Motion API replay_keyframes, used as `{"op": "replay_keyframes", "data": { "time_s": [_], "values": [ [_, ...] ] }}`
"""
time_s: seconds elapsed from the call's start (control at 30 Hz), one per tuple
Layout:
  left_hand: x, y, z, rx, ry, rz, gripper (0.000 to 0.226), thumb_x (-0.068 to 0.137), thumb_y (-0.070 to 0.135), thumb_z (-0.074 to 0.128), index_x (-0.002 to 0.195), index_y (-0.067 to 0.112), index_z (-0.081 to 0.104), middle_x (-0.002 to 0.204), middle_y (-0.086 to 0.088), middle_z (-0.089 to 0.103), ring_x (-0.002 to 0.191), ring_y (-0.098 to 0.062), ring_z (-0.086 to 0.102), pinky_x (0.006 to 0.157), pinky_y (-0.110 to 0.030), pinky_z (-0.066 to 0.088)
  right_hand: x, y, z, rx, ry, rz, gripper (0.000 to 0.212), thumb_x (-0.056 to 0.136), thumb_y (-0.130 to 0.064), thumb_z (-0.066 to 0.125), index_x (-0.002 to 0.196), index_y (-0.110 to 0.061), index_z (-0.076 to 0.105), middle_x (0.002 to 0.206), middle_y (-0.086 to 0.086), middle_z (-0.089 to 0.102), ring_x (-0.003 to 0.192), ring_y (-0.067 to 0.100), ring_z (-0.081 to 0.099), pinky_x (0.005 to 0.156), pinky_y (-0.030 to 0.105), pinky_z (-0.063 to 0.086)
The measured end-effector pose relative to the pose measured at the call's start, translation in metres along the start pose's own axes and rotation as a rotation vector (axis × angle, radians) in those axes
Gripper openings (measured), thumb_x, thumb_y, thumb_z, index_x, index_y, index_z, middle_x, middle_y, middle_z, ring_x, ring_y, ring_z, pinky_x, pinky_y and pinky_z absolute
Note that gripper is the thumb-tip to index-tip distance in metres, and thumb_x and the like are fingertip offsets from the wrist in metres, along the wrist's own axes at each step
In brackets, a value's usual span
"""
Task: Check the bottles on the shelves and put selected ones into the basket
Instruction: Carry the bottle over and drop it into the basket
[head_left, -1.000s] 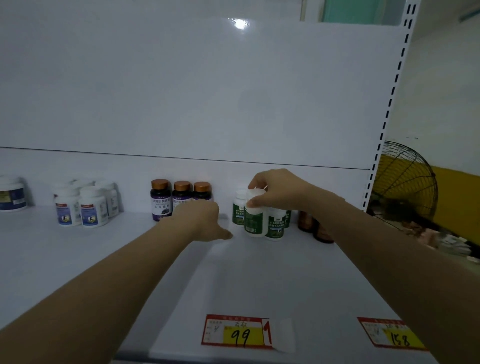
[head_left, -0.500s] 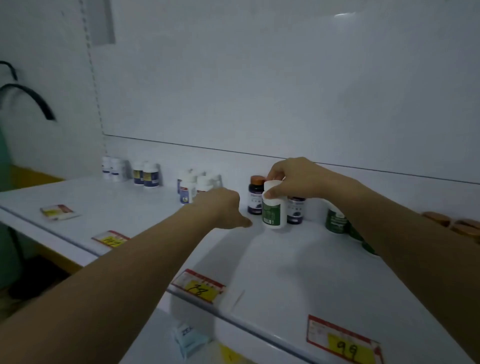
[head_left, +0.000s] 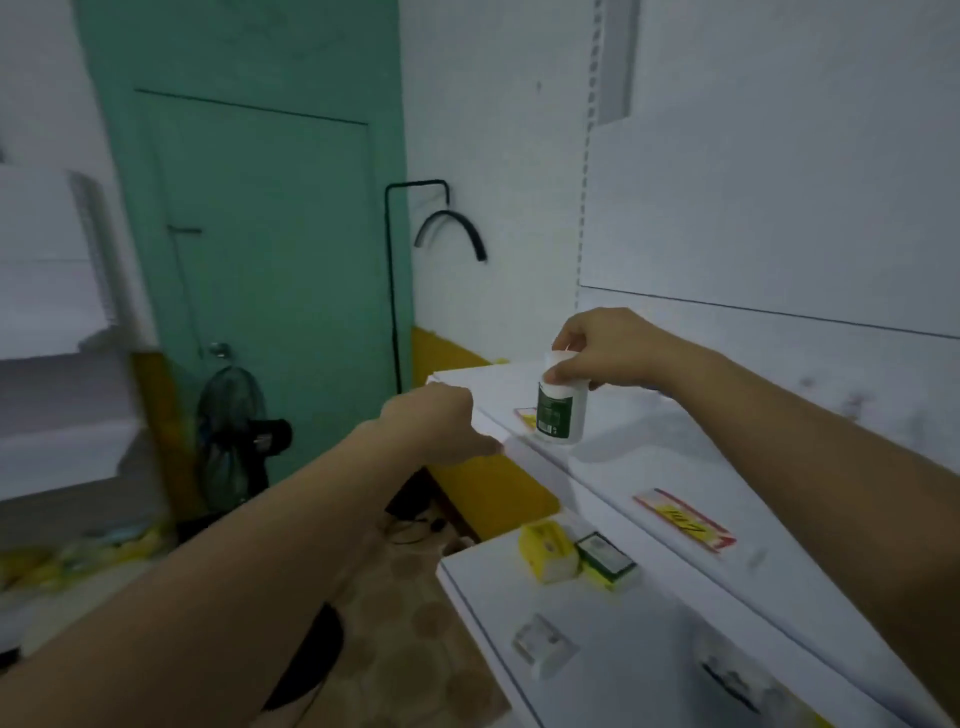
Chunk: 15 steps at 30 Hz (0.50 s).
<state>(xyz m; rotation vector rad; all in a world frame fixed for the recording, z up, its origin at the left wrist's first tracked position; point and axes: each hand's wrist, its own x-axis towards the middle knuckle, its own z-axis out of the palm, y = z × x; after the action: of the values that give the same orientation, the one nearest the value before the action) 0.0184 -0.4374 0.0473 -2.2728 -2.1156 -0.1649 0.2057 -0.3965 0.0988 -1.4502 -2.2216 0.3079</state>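
Lower shelf: a white flat shelf board (head_left: 623, 649), nearest the camera, bears several small packs.
Small white pack: a small white carton with grey print (head_left: 543, 644) lies flat near the board's left edge. I cannot tell whether it is sealed.
Blurred pack: a white pack with dark print (head_left: 737, 675) lies to its right, too smeared to read.
Yellow box: a yellow cardboard box (head_left: 548, 556) lies further back, closed, contents hidden.
Green box: a green-and-white cardboard box (head_left: 605, 561) lies just beside the yellow box, on its right.
Upper shelf: a white shelf board (head_left: 649, 457) runs above and behind the lower one.
Price tag: a red-and-yellow paper price tag (head_left: 685, 519) lies on the upper shelf's front strip.
Left hand: the left hand (head_left: 436, 423) hangs at the upper shelf's left front corner with its fingers curled under and its thumb stretched toward the edge. Nothing shows in its grasp, and it is apart from the bottle.
Bottle: a white plastic bottle with a green label (head_left: 563, 410) stands upright over the left end of the upper shelf. I cannot tell whether its base touches the board. The wall is opaque, so its contents are hidden.
Right hand: the right hand (head_left: 605, 351) grips the bottle from above, its fingers and thumb wrapped round the white cap.
Second tag: a red-and-yellow tag (head_left: 525, 418) shows just left of the bottle's base.
Beyond: a dark floor fan (head_left: 231, 415) stands before a teal-green door (head_left: 270, 249), and a black curved hook (head_left: 452, 231) hangs on the white wall.
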Motion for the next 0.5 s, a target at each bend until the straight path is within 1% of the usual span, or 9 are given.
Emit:
{"op": "replay_keyframes", "data": {
  "time_s": [0.03,0.1,0.13,0.17,0.2,0.27,0.33,0.4,0.5],
  "values": [
    [0.004,-0.021,0.002,0.002,-0.016,-0.039,0.058,0.085,0.059,0.053,0.115,0.01,0.056,0.097,-0.004,0.055,0.089,-0.02,0.054,0.071,-0.03,0.045,0.017,-0.014,0.016,0.003,-0.021,-0.03,0.04,0.081,-0.027,0.073,0.115,-0.01,0.061,0.109,0.006,0.061,0.078,0.015,0.061,0.061,0.021,0.053],
    [0.012,-0.062,0.007,-0.016,-0.046,-0.102,0.055,0.086,0.057,0.054,0.116,0.011,0.054,0.105,-0.005,0.056,0.099,-0.022,0.055,0.078,-0.032,0.045,0.052,-0.039,0.047,-0.001,-0.068,-0.081,0.04,0.081,-0.028,0.072,0.115,-0.009,0.061,0.11,0.008,0.062,0.082,0.019,0.063,0.061,0.023,0.051],
    [0.018,-0.083,0.01,-0.022,-0.053,-0.132,0.052,0.086,0.058,0.054,0.113,0.014,0.054,0.106,-0.006,0.055,0.099,-0.022,0.054,0.079,-0.032,0.044,0.069,-0.051,0.063,-0.006,-0.093,-0.108,0.04,0.082,-0.029,0.072,0.115,-0.009,0.061,0.11,0.008,0.062,0.083,0.02,0.063,0.06,0.023,0.051],
    [0.026,-0.103,0.014,-0.015,-0.054,-0.158,0.049,0.085,0.059,0.053,0.107,0.015,0.052,0.102,-0.006,0.052,0.094,-0.02,0.052,0.078,-0.032,0.044,0.088,-0.061,0.078,-0.013,-0.112,-0.135,0.04,0.082,-0.029,0.071,0.115,-0.008,0.061,0.11,0.009,0.062,0.084,0.021,0.062,0.06,0.024,0.05],
    [0.035,-0.123,0.018,-0.003,-0.054,-0.184,0.053,0.084,0.061,0.053,0.105,0.012,0.052,0.099,-0.004,0.051,0.091,-0.02,0.051,0.076,-0.031,0.044,0.108,-0.071,0.092,-0.017,-0.122,-0.16,0.039,0.082,-0.029,0.071,0.114,-0.008,0.062,0.11,0.009,0.062,0.086,0.022,0.062,0.061,0.025,0.051],
    [0.057,-0.161,0.029,0.009,-0.056,-0.235,0.065,0.083,0.063,0.052,0.117,0.007,0.054,0.104,-0.006,0.055,0.095,-0.022,0.054,0.079,-0.034,0.048,0.148,-0.086,0.121,-0.028,-0.136,-0.207,0.038,0.083,-0.029,0.07,0.112,-0.006,0.063,0.111,0.01,0.063,0.091,0.023,0.062,0.071,0.031,0.055],
    [0.083,-0.196,0.041,0.013,-0.04,-0.274,0.069,0.083,0.063,0.052,0.125,0.008,0.051,0.114,-0.007,0.058,0.102,-0.025,0.056,0.083,-0.036,0.05,0.19,-0.099,0.15,-0.06,-0.144,-0.245,0.038,0.085,-0.029,0.068,0.114,-0.006,0.063,0.112,0.011,0.064,0.097,0.024,0.062,0.084,0.039,0.055],
    [0.111,-0.227,0.054,0.009,-0.015,-0.306,0.068,0.084,0.062,0.053,0.125,0.008,0.05,0.111,-0.006,0.058,0.1,-0.025,0.056,0.081,-0.036,0.05,0.231,-0.108,0.175,-0.096,-0.159,-0.275,0.037,0.085,-0.03,0.066,0.114,-0.006,0.064,0.112,0.011,0.064,0.1,0.025,0.061,0.087,0.042,0.053],
    [0.154,-0.267,0.073,0.018,-0.027,-0.324,0.061,0.084,0.061,0.053,0.118,0.01,0.051,0.107,-0.007,0.058,0.095,-0.024,0.057,0.074,-0.033,0.049,0.294,-0.12,0.205,-0.124,-0.199,-0.313,0.035,0.086,-0.03,0.064,0.111,-0.005,0.066,0.11,0.011,0.065,0.099,0.025,0.061,0.086,0.04,0.053]
  ]
}}
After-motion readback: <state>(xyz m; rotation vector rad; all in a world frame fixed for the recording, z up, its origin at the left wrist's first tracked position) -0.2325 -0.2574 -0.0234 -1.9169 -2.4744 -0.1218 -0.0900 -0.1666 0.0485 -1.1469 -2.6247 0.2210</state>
